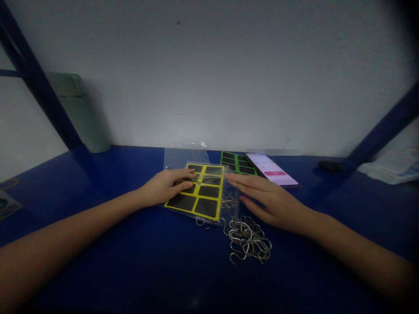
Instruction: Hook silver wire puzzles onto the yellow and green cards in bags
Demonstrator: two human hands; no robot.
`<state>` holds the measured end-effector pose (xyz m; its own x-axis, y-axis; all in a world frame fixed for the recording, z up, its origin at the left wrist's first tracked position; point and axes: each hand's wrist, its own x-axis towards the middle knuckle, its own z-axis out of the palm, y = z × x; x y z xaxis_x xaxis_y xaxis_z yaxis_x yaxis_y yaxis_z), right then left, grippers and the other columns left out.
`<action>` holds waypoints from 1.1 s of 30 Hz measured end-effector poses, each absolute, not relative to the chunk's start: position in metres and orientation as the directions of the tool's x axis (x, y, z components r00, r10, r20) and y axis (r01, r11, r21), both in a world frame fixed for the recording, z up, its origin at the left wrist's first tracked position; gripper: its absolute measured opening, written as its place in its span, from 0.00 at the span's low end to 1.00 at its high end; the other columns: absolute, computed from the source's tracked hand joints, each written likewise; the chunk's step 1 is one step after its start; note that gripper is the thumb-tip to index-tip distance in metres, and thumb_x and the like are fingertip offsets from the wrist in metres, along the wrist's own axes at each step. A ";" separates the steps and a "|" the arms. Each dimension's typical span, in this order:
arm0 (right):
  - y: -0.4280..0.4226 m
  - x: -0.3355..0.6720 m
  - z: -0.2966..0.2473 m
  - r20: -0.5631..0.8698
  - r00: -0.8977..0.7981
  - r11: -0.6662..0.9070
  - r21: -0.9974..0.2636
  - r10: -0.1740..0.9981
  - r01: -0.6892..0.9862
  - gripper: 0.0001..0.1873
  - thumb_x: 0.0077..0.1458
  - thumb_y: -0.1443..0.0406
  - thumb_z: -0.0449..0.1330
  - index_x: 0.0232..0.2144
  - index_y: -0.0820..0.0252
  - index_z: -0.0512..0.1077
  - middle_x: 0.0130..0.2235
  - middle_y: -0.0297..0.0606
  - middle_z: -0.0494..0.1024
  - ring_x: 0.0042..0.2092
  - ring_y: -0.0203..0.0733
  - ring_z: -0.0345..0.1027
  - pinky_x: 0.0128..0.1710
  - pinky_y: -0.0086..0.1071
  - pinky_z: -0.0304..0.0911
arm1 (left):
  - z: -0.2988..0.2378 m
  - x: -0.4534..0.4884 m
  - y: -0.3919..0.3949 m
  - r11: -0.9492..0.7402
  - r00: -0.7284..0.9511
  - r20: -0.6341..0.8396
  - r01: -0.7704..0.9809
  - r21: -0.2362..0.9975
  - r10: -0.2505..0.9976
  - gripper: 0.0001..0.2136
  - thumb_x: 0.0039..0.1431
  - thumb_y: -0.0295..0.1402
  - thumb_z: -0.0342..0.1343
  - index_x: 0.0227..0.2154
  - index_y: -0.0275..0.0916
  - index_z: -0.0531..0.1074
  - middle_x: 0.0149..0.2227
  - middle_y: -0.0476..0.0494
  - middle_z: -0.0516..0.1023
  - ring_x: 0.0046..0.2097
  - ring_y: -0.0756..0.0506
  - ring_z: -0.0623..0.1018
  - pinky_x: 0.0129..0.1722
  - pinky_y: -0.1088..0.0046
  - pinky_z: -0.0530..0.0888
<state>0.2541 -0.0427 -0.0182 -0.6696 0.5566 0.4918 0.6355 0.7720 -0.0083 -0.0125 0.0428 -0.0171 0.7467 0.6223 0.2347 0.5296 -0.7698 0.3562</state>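
Observation:
My left hand [166, 186] lies with fingers stretched over the left side of a yellow-bordered sheet of black labels [209, 191]. The sheet rests in or on a clear plastic bag [233, 207]. At its right edge is my right hand [265, 196], fingers straight and fingertips by the bag, holding nothing. Just below that hand sits a heap of metal S-hooks [248, 240]. A few more hooks [228, 201] show at the bag's right side, and part of one peeks from under its lower edge.
Behind the hands lie another clear bag [183, 156], a green-bordered label sheet [235, 161] and a phone [271, 170] with its screen lit. A green bottle [83, 113] stands at the back left. Blue posts [42, 87] flank the blue table [147, 270]; white packets [389, 168] are at right.

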 end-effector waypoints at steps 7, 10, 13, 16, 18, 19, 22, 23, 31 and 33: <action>-0.043 0.256 -0.021 0.531 -0.651 0.761 0.017 0.543 0.649 0.23 0.53 0.71 0.48 0.53 0.63 0.56 0.56 0.44 0.58 0.56 0.43 0.51 0.52 0.42 0.55 | -0.016 -0.012 0.044 -0.727 0.690 0.271 0.541 0.422 0.671 0.15 0.58 0.37 0.46 0.46 0.41 0.66 0.52 0.47 0.65 0.51 0.48 0.67 0.52 0.70 0.62; -0.043 0.258 -0.023 0.634 -0.563 0.743 -0.028 0.530 0.669 0.13 0.51 0.70 0.51 0.41 0.61 0.67 0.48 0.46 0.66 0.49 0.44 0.60 0.45 0.41 0.62 | -0.016 -0.015 0.049 -0.674 0.636 0.262 0.581 0.456 0.726 0.16 0.58 0.38 0.45 0.46 0.41 0.66 0.49 0.48 0.69 0.49 0.47 0.69 0.49 0.68 0.64; -0.045 0.256 -0.025 0.580 -0.596 0.787 -0.132 0.555 0.603 0.10 0.51 0.69 0.53 0.37 0.60 0.69 0.40 0.42 0.71 0.42 0.39 0.65 0.39 0.36 0.66 | -0.018 -0.016 0.053 -0.636 0.607 0.246 0.593 0.494 0.756 0.16 0.58 0.38 0.44 0.46 0.39 0.66 0.48 0.46 0.70 0.47 0.47 0.70 0.47 0.69 0.66; -0.044 0.254 -0.026 0.454 -0.678 0.810 -0.216 0.578 0.546 0.12 0.52 0.68 0.52 0.41 0.59 0.68 0.41 0.40 0.72 0.43 0.37 0.65 0.41 0.35 0.65 | -0.019 -0.016 0.055 -0.629 0.601 0.248 0.583 0.515 0.760 0.16 0.58 0.37 0.44 0.46 0.38 0.66 0.47 0.46 0.70 0.47 0.47 0.70 0.47 0.70 0.66; -0.043 0.255 -0.027 0.431 -0.672 0.796 -0.260 0.602 0.547 0.13 0.53 0.68 0.51 0.41 0.57 0.68 0.40 0.38 0.73 0.42 0.37 0.66 0.41 0.35 0.65 | -0.020 -0.016 0.055 -0.636 0.607 0.254 0.569 0.522 0.753 0.16 0.57 0.37 0.44 0.46 0.39 0.66 0.48 0.47 0.70 0.48 0.48 0.70 0.48 0.70 0.65; -0.042 0.256 -0.028 0.434 -0.653 0.782 -0.284 0.620 0.554 0.12 0.53 0.68 0.51 0.40 0.57 0.68 0.39 0.38 0.74 0.41 0.37 0.67 0.40 0.35 0.65 | -0.020 -0.016 0.055 -0.639 0.611 0.255 0.565 0.522 0.749 0.16 0.58 0.37 0.44 0.46 0.40 0.66 0.48 0.47 0.70 0.48 0.48 0.70 0.48 0.70 0.65; -0.041 0.259 -0.028 0.453 -0.572 0.727 -0.357 0.684 0.586 0.10 0.51 0.69 0.52 0.37 0.57 0.70 0.35 0.36 0.75 0.37 0.36 0.68 0.37 0.33 0.65 | -0.019 -0.015 0.053 -0.640 0.615 0.249 0.569 0.515 0.748 0.16 0.57 0.38 0.44 0.46 0.40 0.66 0.48 0.47 0.70 0.48 0.47 0.70 0.48 0.69 0.66; -0.041 0.260 -0.027 0.451 -0.549 0.708 -0.381 0.704 0.594 0.10 0.51 0.70 0.53 0.36 0.57 0.70 0.34 0.36 0.75 0.36 0.35 0.68 0.36 0.33 0.66 | -0.019 -0.015 0.053 -0.641 0.615 0.251 0.572 0.511 0.748 0.16 0.57 0.38 0.44 0.47 0.40 0.66 0.48 0.47 0.70 0.48 0.47 0.70 0.48 0.69 0.65; -0.038 0.266 -0.022 0.493 -0.364 0.605 -0.534 0.790 0.590 0.08 0.48 0.64 0.56 0.34 0.56 0.70 0.29 0.35 0.71 0.25 0.33 0.63 0.21 0.29 0.62 | -0.019 -0.015 0.054 -0.647 0.628 0.240 0.565 0.512 0.740 0.16 0.58 0.37 0.43 0.47 0.40 0.65 0.48 0.46 0.70 0.46 0.48 0.71 0.46 0.70 0.66; -0.036 0.268 -0.022 0.489 -0.332 0.585 -0.582 0.807 0.564 0.07 0.48 0.64 0.56 0.33 0.55 0.70 0.31 0.35 0.72 0.26 0.34 0.64 0.20 0.29 0.63 | -0.018 -0.014 0.054 -0.642 0.623 0.237 0.577 0.505 0.746 0.17 0.58 0.38 0.43 0.47 0.40 0.65 0.47 0.46 0.70 0.46 0.47 0.71 0.46 0.70 0.67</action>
